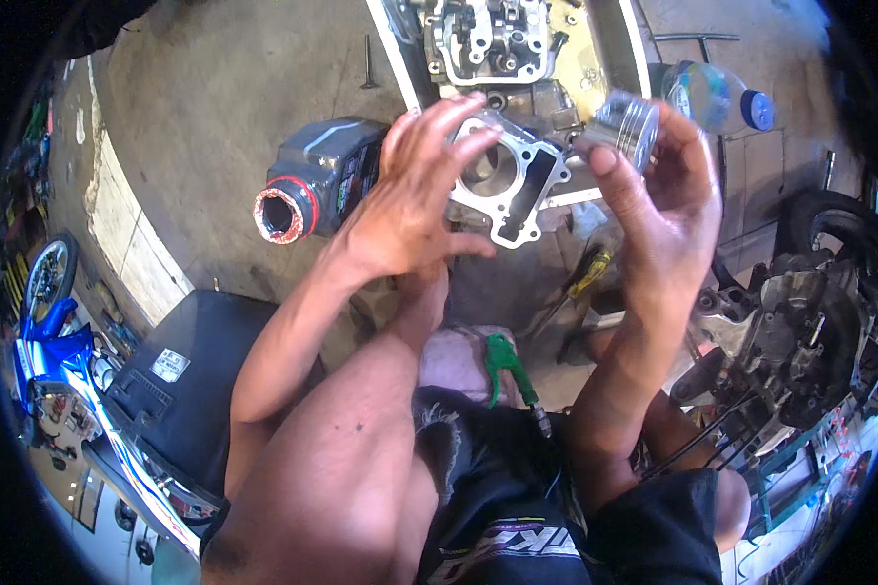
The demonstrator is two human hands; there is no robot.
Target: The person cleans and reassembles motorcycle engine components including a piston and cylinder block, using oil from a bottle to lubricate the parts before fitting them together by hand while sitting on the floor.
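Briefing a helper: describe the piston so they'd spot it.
Start at the white-edged tray up top; the right hand is below its right edge. That hand holds the piston: a grooved silver cylinder, unlike the flat-faced block by the left hand.

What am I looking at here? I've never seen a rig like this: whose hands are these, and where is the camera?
There is no robot: these are a person's own bare hands. The single picture comes from a wide fisheye camera on their head, looking down, so straight edges bend near the rim.

The right hand holds a silvery piston. The left hand is at a metal engine cylinder with a round bore; whether it grips is unclear.

Beyond them, an engine part with exposed metalwork sits in a white-edged tray. A dark container stands or lies left, and a clear bottle with a blue cap is right.
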